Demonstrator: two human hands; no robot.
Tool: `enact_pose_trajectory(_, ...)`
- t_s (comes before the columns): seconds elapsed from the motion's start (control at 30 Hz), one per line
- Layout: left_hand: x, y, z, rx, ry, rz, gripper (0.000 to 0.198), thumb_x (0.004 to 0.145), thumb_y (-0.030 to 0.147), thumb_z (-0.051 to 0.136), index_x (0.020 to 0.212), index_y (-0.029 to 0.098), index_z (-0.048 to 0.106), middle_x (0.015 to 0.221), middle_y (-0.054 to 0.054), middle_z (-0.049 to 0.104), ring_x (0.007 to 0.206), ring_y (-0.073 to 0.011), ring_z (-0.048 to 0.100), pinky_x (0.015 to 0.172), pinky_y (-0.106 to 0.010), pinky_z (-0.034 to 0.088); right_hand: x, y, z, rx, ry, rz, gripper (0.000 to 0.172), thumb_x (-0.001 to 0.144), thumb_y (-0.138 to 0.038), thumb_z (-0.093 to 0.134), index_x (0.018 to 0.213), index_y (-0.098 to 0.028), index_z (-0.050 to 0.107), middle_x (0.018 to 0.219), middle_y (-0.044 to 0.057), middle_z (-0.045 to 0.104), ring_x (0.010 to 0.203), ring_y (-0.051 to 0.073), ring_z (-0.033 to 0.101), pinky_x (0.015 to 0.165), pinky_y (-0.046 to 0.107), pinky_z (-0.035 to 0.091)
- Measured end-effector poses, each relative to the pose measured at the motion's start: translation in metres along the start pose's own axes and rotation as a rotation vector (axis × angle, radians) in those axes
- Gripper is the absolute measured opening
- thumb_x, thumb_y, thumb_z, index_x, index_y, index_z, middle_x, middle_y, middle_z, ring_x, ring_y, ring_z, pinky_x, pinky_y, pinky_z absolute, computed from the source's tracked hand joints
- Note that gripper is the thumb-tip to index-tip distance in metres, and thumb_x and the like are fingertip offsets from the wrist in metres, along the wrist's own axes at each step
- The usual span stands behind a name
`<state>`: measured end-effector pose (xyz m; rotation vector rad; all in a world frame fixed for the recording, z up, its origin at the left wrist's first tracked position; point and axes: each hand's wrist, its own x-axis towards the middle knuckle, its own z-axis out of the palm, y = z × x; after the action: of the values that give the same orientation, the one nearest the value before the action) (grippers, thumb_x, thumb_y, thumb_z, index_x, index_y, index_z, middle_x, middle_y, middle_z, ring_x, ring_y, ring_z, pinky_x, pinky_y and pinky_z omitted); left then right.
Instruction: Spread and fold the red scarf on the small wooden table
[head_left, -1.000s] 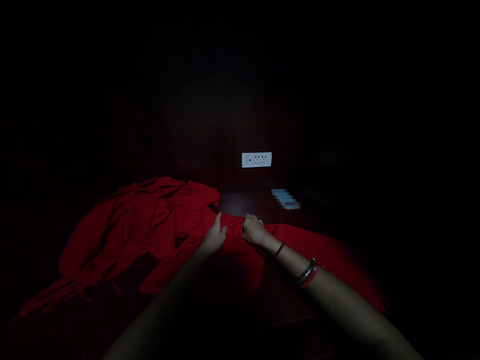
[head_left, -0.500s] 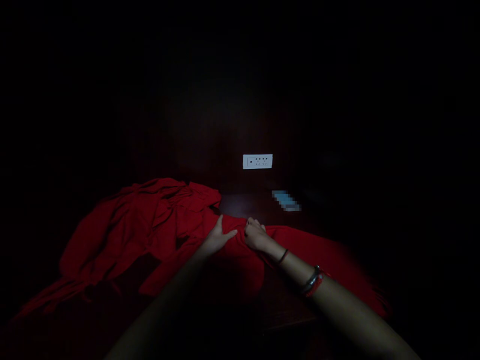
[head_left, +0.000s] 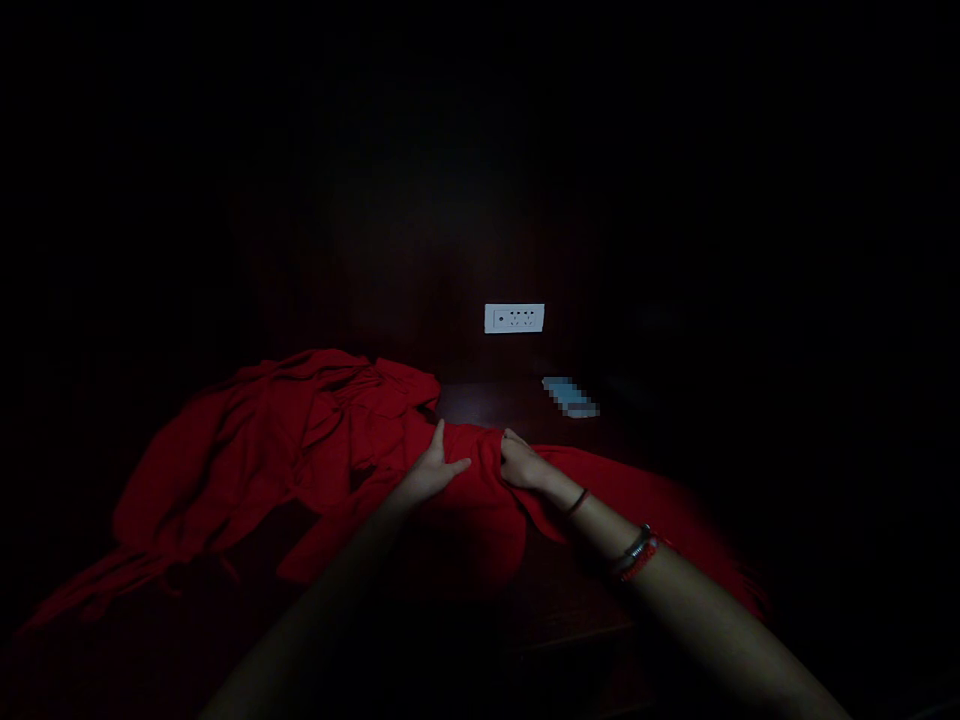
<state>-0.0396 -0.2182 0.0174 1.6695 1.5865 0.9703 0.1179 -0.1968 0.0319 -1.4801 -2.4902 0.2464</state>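
Observation:
A large red cloth [head_left: 285, 450] lies crumpled on a dark wooden table [head_left: 487, 405], bunched at the left and stretching to the right. My left hand [head_left: 435, 470] rests flat on the cloth near its far edge, fingers stretched out and thumb apart. Just to its right, my right hand [head_left: 521, 462] has its fingers curled down onto the same edge of the cloth, pinching a fold. My right forearm carries a thin dark band and red and silver bangles [head_left: 636, 555].
The room is very dark. A white wall socket plate [head_left: 514, 318] sits on the dark panel behind the table. A small pale blue flat object [head_left: 570, 396] lies on the table beyond my right hand.
My right hand has slid a little to the right along the cloth's edge. My left hand has spread flatter on the cloth. The cloth itself has barely shifted.

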Motion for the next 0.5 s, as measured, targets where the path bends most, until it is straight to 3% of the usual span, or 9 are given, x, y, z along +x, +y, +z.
enact_pose_trajectory(0.17, -0.002, 0.004, -0.003, -0.086, -0.005, 0.000, 0.070, 0.073, 0.012, 0.045, 0.132, 0.011, 0.007, 0.137, -0.012, 0.015, 0.124, -0.0177, 0.016, 0.102, -0.031, 0.014, 0.003, -0.011, 0.006, -0.147, 0.027, 0.095, 0.024, 0.068, -0.011, 0.042, 0.086, -0.010, 0.057, 0.099, 0.012, 0.049, 0.088, 0.019, 0.046, 0.067, 0.027, 0.036)
enact_pose_trajectory(0.33, 0.000, 0.002, -0.003, -0.066, 0.019, 0.020, 0.068, 0.073, 0.008, 0.041, 0.132, 0.008, 0.007, 0.137, -0.013, 0.017, 0.124, -0.0182, 0.018, 0.101, -0.029, 0.018, 0.003, -0.017, 0.007, -0.199, -0.037, 0.046, 0.024, 0.068, -0.009, 0.042, 0.087, -0.012, 0.057, 0.104, 0.012, 0.046, 0.095, 0.021, 0.043, 0.070, 0.030, 0.036)
enact_pose_trajectory(0.5, 0.004, -0.004, -0.002, 0.174, 0.109, 0.134, 0.059, 0.074, 0.014, 0.042, 0.130, 0.011, 0.021, 0.125, -0.012, 0.040, 0.116, -0.0198, 0.035, 0.095, -0.031, 0.030, 0.007, -0.022, 0.009, -0.095, -0.034, 0.120, 0.026, 0.068, -0.008, 0.042, 0.091, -0.009, 0.055, 0.102, 0.012, 0.048, 0.092, 0.019, 0.045, 0.066, 0.026, 0.036)
